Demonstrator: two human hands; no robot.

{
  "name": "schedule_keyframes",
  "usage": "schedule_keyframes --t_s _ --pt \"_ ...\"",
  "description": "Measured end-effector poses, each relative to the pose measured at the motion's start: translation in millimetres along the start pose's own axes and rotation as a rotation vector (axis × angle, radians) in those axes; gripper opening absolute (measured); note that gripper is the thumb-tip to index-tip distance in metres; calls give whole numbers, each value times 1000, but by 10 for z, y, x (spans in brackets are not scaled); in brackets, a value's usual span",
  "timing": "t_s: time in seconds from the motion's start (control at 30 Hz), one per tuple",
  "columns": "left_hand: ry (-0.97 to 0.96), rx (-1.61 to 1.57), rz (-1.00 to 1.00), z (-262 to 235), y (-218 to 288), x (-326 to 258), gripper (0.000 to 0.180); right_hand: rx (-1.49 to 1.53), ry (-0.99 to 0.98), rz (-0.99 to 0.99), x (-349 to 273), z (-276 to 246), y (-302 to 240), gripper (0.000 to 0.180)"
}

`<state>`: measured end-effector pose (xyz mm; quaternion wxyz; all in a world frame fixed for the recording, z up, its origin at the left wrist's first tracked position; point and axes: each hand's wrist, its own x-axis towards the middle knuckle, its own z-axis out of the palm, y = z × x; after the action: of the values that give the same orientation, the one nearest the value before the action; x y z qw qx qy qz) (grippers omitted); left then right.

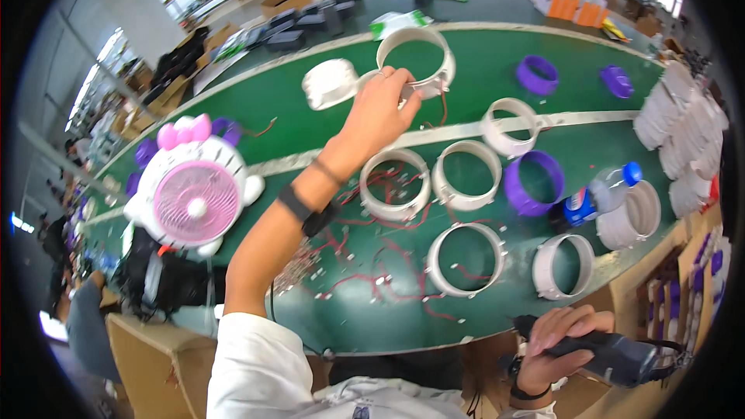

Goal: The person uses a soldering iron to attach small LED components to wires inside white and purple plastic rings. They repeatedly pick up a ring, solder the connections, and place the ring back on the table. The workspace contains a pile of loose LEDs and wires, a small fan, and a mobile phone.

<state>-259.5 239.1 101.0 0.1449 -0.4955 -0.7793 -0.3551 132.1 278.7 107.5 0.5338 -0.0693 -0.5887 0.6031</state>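
The left grip [383, 105] is closed on the near rim of a white ring [448, 67] far across the bench [485, 62], open end upward. The right grip [560, 339] clasps a dark tool [627, 360], long axis sideways, narrow end leftward. A bottle [615, 188] bears a printed blue label [579, 206]; a carton [635, 279] holds purple parts [673, 295].

I have the left arm [268, 256] stretched forward and slanting rightward, bare below a loose white cloth sleeve [252, 361]. The left hand [378, 109] is turned back-up, its fingers bent downward in a grip, thumb on the right side. I see the right hand [565, 327] low and nearer the body, fingers curled over, thumb opposing beneath; its forearm is mostly cut off.
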Motion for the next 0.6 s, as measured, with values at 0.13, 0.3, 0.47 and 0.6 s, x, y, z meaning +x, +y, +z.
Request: schedule_keyframes --t_s 0.13,0.3,0.47,0.6 --pt "-153 143 -54 -1285 1001 -1249 25 129 -42 44 -117 49 -15 52" --pt "-399 84 -215 -1280 1280 -2825 29 177 -181 143 -256 374 -43 51" --pt "-354 148 -238 -1044 1496 -3085 54 237 -309 205 -359 743 115 48" --pt "-302 77 -263 -909 1656 -3187 63 127 -400 193 -435 999 189 45"
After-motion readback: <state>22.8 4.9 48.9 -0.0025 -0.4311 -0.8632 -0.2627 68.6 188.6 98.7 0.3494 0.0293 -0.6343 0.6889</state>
